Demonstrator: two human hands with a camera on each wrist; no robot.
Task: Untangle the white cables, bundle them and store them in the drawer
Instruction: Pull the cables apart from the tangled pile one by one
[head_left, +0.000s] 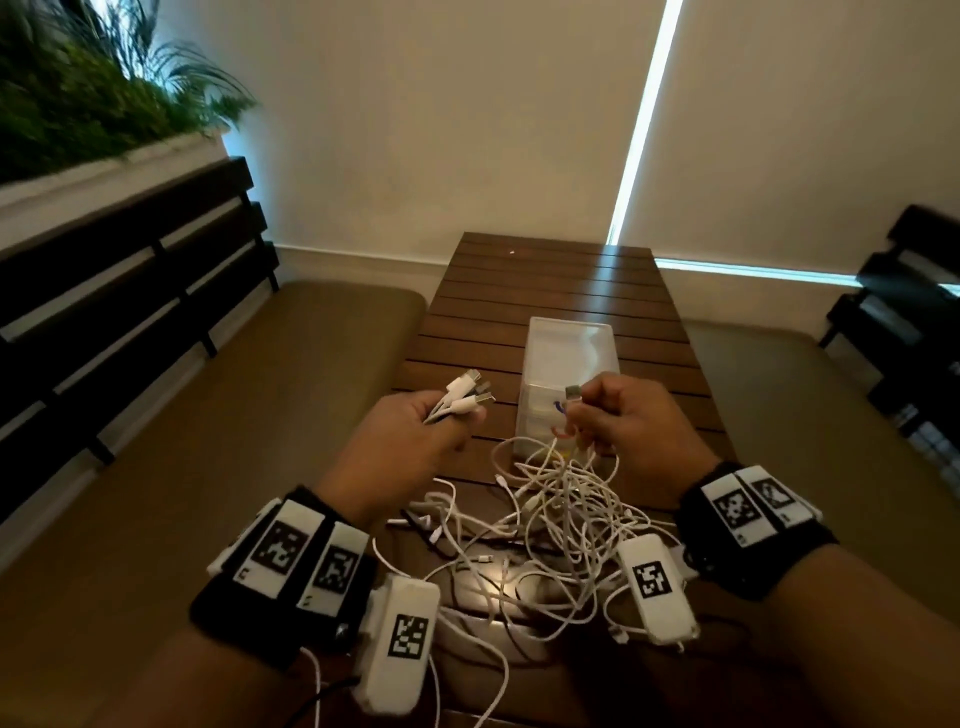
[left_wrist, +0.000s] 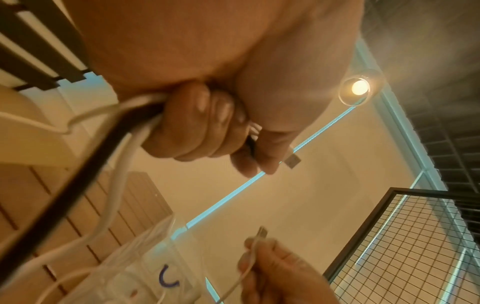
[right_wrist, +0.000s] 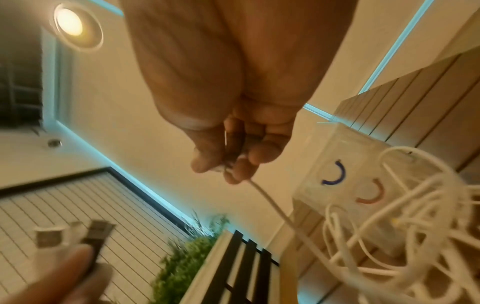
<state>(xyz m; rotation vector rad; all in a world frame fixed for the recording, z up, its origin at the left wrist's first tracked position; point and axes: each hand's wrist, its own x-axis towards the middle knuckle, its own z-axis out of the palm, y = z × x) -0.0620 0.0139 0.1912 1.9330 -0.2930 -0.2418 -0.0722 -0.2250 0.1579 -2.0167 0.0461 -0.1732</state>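
Note:
A tangle of white cables (head_left: 550, 525) lies on the near end of the slatted wooden table (head_left: 519, 291). My left hand (head_left: 415, 431) is raised above it and grips several cable ends, whose USB plugs (head_left: 470, 389) stick out past the fingers; the left wrist view shows white cables and a black one (left_wrist: 85, 174) running through the fist (left_wrist: 207, 123). My right hand (head_left: 618, 415) pinches a single white cable just below its USB plug (head_left: 572, 391), and that cable (right_wrist: 270, 203) hangs down to the tangle (right_wrist: 405, 230). A small translucent drawer unit (head_left: 569, 364) stands behind the hands.
The drawer unit's front carries a blue mark (right_wrist: 335, 174) and a red one (right_wrist: 371, 193). Cushioned benches (head_left: 260, 415) flank the table, with dark slatted backs (head_left: 130, 291) and a planter of greenery (head_left: 78, 93) on the left. Roller blinds cover the far wall.

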